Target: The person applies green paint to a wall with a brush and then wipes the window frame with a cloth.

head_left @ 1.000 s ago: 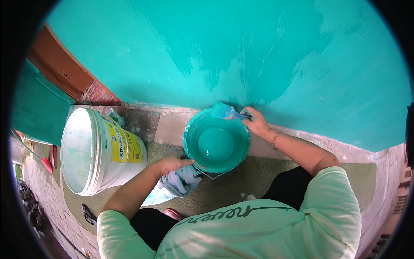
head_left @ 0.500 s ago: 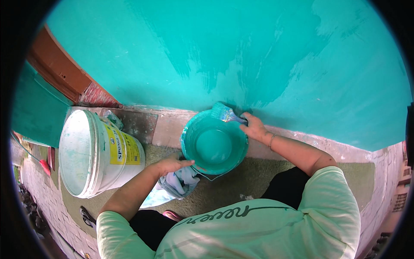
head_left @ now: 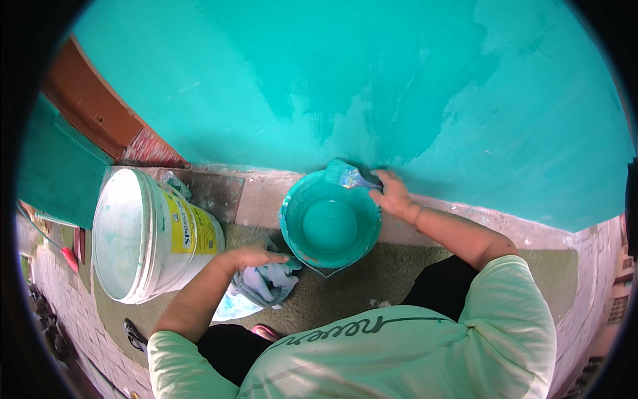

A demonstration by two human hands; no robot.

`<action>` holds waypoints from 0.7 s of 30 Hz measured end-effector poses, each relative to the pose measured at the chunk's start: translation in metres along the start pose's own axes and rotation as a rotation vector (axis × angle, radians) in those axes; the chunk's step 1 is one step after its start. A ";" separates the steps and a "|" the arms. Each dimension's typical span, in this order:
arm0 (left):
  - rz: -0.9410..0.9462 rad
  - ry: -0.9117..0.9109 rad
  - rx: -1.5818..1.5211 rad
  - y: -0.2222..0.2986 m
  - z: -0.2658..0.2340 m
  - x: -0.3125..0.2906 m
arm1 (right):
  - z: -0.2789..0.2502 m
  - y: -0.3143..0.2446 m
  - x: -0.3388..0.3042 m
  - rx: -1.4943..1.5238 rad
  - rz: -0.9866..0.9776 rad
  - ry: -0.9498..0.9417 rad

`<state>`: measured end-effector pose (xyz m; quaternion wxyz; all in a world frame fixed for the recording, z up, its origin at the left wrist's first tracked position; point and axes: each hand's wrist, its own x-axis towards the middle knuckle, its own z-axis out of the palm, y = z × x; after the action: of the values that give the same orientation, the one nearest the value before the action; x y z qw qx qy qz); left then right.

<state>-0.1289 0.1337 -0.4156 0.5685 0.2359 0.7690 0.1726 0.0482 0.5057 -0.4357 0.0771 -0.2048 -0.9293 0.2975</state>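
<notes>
A round bucket with turquoise paint inside stands against the foot of the wall. A wide paintbrush, its bristles coated in turquoise, lies across the bucket's far right rim. My right hand has the end of its handle between thumb and fingers. To the left of the bucket, my left hand is open, fingers pointing right, just over a crumpled, paint-stained cloth. Whether its fingers touch the cloth, I cannot tell.
A large white plastic pail with a yellow label stands on the left. Ahead rises the turquoise wall, with darker wet-looking patches. A brown door frame is at the far left. A sandal lies at the lower left.
My left hand has left the bucket's near left rim and moved left over the cloth. The brush and my right hand stay nearly in place.
</notes>
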 end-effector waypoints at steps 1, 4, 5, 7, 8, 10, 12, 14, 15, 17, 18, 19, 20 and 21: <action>-0.065 -0.002 0.333 0.043 -0.012 -0.031 | -0.004 0.001 -0.002 0.016 0.003 0.034; 0.162 -0.198 0.398 0.043 -0.045 -0.067 | -0.014 -0.007 -0.003 -0.088 -0.038 0.111; 0.282 -0.186 0.287 0.039 -0.053 -0.080 | -0.018 -0.011 -0.006 -0.088 -0.069 0.145; 0.521 -0.149 0.068 0.032 -0.067 -0.110 | -0.028 -0.022 -0.010 -0.082 -0.132 0.213; 0.552 -0.117 -0.017 0.033 -0.073 -0.128 | -0.033 -0.030 -0.011 -0.069 -0.154 0.240; 0.599 -0.055 -0.174 0.044 -0.084 -0.166 | -0.040 -0.044 -0.012 -0.024 -0.186 0.298; 0.667 -0.006 -0.425 0.038 -0.086 -0.199 | -0.051 -0.075 -0.014 0.116 -0.226 0.184; 0.745 0.032 -0.588 0.035 -0.086 -0.217 | -0.063 -0.108 -0.017 0.242 -0.263 0.030; 0.782 0.057 -0.629 0.037 -0.084 -0.227 | -0.066 -0.131 -0.018 0.307 -0.288 -0.074; 0.852 0.155 -0.622 0.033 -0.081 -0.239 | -0.071 -0.175 -0.022 0.417 -0.362 -0.270; 0.853 0.173 -0.595 0.037 -0.080 -0.241 | -0.070 -0.193 -0.025 0.463 -0.403 -0.356; 0.850 0.196 -0.571 0.042 -0.074 -0.245 | -0.063 -0.208 -0.028 0.505 -0.436 -0.440; 0.854 0.212 -0.541 0.048 -0.072 -0.247 | -0.058 -0.224 -0.031 0.542 -0.465 -0.513; 0.850 0.198 -0.521 0.049 -0.069 -0.247 | -0.053 -0.241 -0.032 0.545 -0.589 -0.525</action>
<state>-0.1271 0.0365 -0.1731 0.4123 0.3609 0.5864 0.5966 0.0104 0.3415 -0.2521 -0.0283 0.1771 -0.8239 0.5375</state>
